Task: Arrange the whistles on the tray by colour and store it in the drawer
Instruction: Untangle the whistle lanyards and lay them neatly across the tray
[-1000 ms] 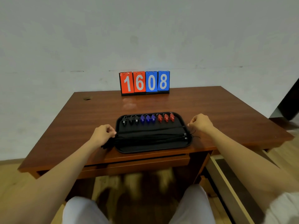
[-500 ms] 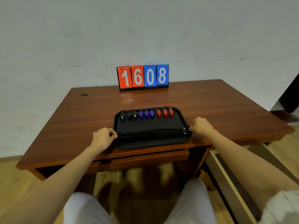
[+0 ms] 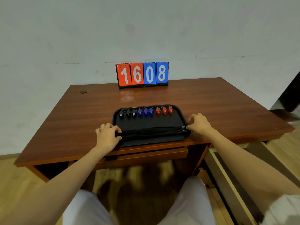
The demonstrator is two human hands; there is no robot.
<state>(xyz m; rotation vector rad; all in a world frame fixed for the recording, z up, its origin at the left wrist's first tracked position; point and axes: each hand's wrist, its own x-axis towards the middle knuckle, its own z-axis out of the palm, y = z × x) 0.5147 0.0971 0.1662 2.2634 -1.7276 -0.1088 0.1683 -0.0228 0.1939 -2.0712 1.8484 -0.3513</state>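
Note:
A black tray [image 3: 162, 141] lies at the desk's front edge. Along its far side runs a row of whistles: three black whistles [image 3: 128, 113] on the left, three blue whistles [image 3: 145, 112] in the middle, three red whistles [image 3: 164, 110] on the right. Their black lanyards [image 3: 152, 131] stretch in a bundle across the tray's near half. My left hand [image 3: 108, 135] pinches the bundle at the tray's left rim. My right hand [image 3: 198, 123] pinches the cord ends at the right rim.
The wooden desk [image 3: 81, 120] carries a flip scoreboard [image 3: 142, 74] reading 1608 at its back edge. A shallow drawer [image 3: 146, 155] sits under the desktop in front of me. A pulled-out drawer [image 3: 230, 181] extends at the lower right. My knees are below the desk.
The view has shifted slightly. Both hands stayed at the tray's ends, drawing the lanyard bundle straighter; the left hand now rests more over the left rim.

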